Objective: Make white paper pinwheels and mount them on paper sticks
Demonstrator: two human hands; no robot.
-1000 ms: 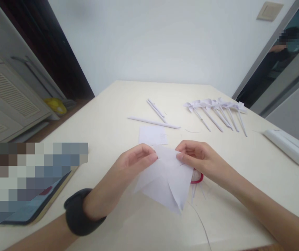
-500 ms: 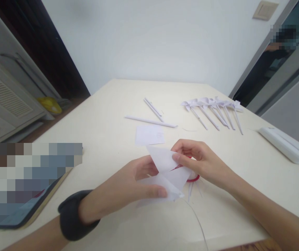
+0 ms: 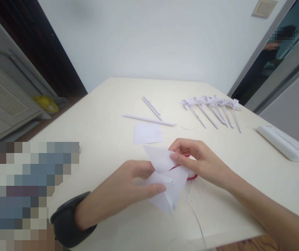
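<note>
A thin white sheet of paper [image 3: 178, 184], cut into flaps, is between my two hands above the table. My left hand [image 3: 136, 184], with a black band on its wrist, has its thumb lying on the paper and its fingers behind. My right hand [image 3: 193, 157] pinches the upper flap between thumb and fingers. Behind the paper and under the right hand lies something with a red looped handle [image 3: 192, 177], apparently scissors, mostly hidden. Narrow paper strips [image 3: 188, 190] lie just in front of it.
Several paper pinwheels [image 3: 212, 104] on rolled sticks lie at the back right. Rolled paper sticks [image 3: 149, 120] and a square paper [image 3: 148, 134] lie mid-table. A white package [image 3: 282, 143] sits at right. A thin wire [image 3: 200, 223] runs near the front edge.
The lower flap by my left thumb has come away and spread downward, with the left fingers loosening slightly. My right hand keeps its pinch on the upper flap. The view has shifted slightly.
</note>
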